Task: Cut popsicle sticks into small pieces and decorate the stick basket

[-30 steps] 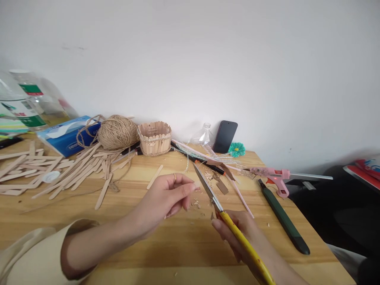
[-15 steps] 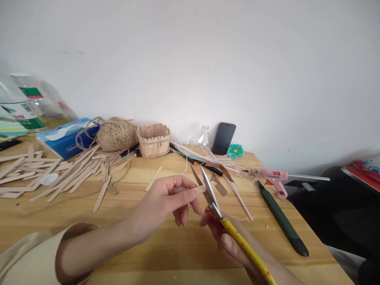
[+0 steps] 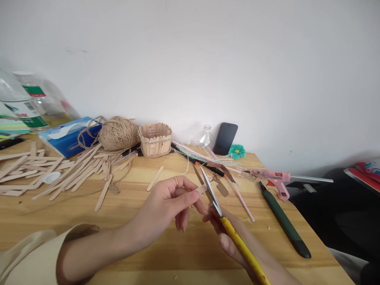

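Between thumb and forefinger, my left hand (image 3: 175,202) pinches a short piece of wooden craft stick (image 3: 202,189). Its free end lies between the blades of the scissors (image 3: 211,192). Gripped in my right hand (image 3: 230,237), the scissors have a yellow handle, and their blades are slightly apart, pointing up and away. The other handle is mostly hidden by my fingers. One loose craft stick (image 3: 155,178) lies on the table just beyond my left hand. Brown scraps (image 3: 222,187) lie behind the scissors.
A small stick basket (image 3: 156,143), a twine ball (image 3: 118,133) and a tissue pack (image 3: 69,136) stand at the back. Many craft sticks (image 3: 74,174) lie left. A phone (image 3: 226,138), a teal flower (image 3: 236,151), a pink glue gun (image 3: 277,180) and a dark green cutter (image 3: 283,221) are right.
The scissor blades have drawn slightly closer together around the stick piece. Both hands stay nearly in place, and the whole view has shifted a little.
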